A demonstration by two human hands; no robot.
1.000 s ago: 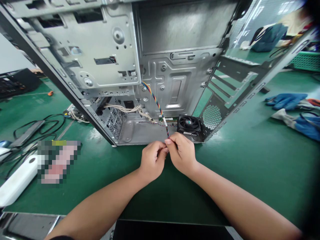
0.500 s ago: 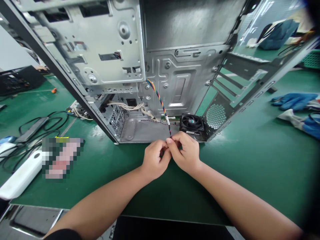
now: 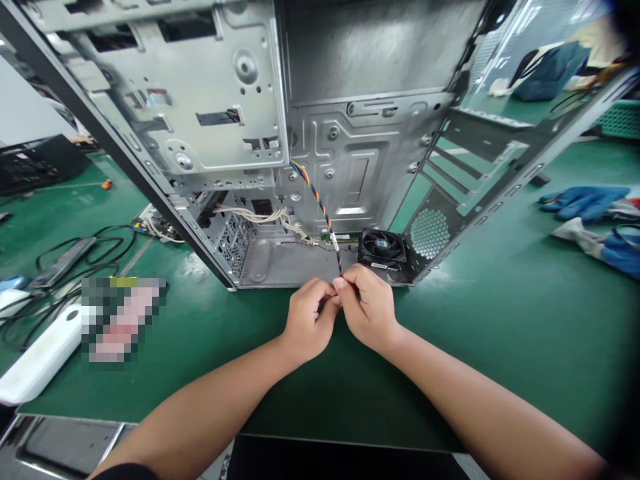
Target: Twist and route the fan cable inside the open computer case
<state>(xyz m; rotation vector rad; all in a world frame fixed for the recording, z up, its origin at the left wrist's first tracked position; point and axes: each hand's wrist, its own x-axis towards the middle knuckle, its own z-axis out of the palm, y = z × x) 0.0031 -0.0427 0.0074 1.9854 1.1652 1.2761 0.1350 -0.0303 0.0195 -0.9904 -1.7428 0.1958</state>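
Observation:
A twisted multicoloured cable [image 3: 319, 199] with a white label comes from behind the metal drive cage [image 3: 200, 133] of an open computer case [image 3: 345, 153]. Its lower end runs into the fingers of my right hand [image 3: 369, 307], which pinch it. My left hand [image 3: 310, 320] meets the right one at the fingertips, thumb and fingers closed around the same end; whatever connector sits there is hidden. Just behind my hands, a black fan [image 3: 383, 247] rests at the case's bottom right. A bundle of white wires [image 3: 260, 215] lies inside on the left.
Blue and white gloves [image 3: 590, 203] lie on the green table [image 3: 480, 347] to the right. On the left are a white power strip [image 3: 47, 353], black cords [image 3: 55, 303] and a blurred-out item [image 3: 127, 320]. The case's front frame edge [image 3: 150, 173] slants down at left.
The view has shifted very slightly. Both hands keep their pinch on the cable end, with only a small movement of the left fingers.

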